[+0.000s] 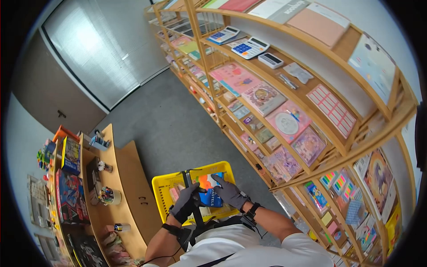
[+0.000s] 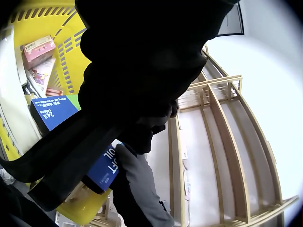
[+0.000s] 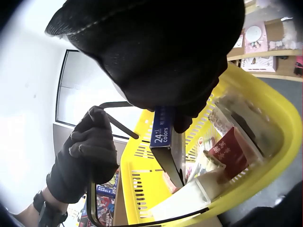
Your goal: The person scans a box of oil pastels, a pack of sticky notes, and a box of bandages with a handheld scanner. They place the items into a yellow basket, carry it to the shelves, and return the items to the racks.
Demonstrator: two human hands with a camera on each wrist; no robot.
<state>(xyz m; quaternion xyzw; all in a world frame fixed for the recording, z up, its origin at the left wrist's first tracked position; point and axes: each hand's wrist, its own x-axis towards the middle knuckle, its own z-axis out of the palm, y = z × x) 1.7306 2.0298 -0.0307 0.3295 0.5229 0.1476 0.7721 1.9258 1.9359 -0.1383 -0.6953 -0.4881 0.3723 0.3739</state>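
Observation:
A yellow shopping basket [image 1: 160, 183] hangs in front of me over the grey floor. My gloved left hand [image 1: 183, 204] grips its black handles [image 1: 187, 177]; the right wrist view shows the left hand [image 3: 87, 153] curled round the handle [image 3: 124, 127]. My gloved right hand [image 1: 230, 192] holds a blue box of soft pastels [image 1: 209, 189] over the basket, fingers laid across its cover. The box [image 3: 162, 127] reads "24+1 colors" and stands partly inside the basket [image 3: 265, 118]. In the left wrist view the box [image 2: 53, 113] lies behind the dark glove.
Wooden shelves on the right carry calculators [image 1: 250, 47], sticker sheets and notebooks [image 1: 262, 98]. A low wooden counter on the left holds toy boxes [image 1: 71, 155] and a pen cup [image 1: 110, 196]. The basket also holds a pink pack [image 2: 38, 47] and a red packet [image 3: 229, 149].

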